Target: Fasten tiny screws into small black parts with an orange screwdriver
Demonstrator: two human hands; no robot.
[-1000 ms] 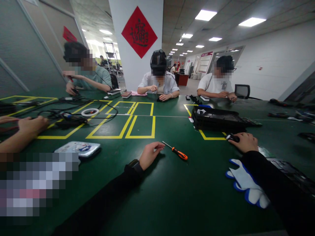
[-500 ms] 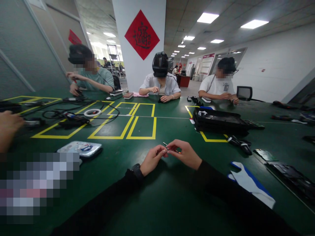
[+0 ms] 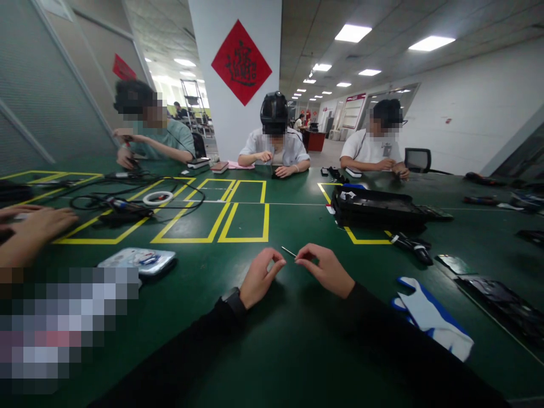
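My right hand (image 3: pixel 326 271) rests on the green table (image 3: pixel 272 340) and is closed on a small screwdriver (image 3: pixel 289 251). Only the thin metal shaft shows, pointing up-left out of my fingers; the orange handle is hidden under my palm. My left hand (image 3: pixel 260 276) lies just left of the shaft's tip, a little apart from it, thumb and forefinger pinched together. Whether something tiny sits between those fingers cannot be made out. Both arms wear black sleeves, and there is a watch on my left wrist.
A white and blue glove (image 3: pixel 433 324) lies at right, a small black part (image 3: pixel 411 245) and a black chassis (image 3: pixel 374 205) beyond it. A cased device (image 3: pixel 139 259), cables (image 3: pixel 127 205) and a tape ring (image 3: pixel 157 197) sit left. Another person's hand (image 3: pixel 36 226) rests at far left; three people work opposite.
My right hand left the black part at right, came to the middle and took up the screwdriver. The two hands met at its tip, then drew slightly apart.
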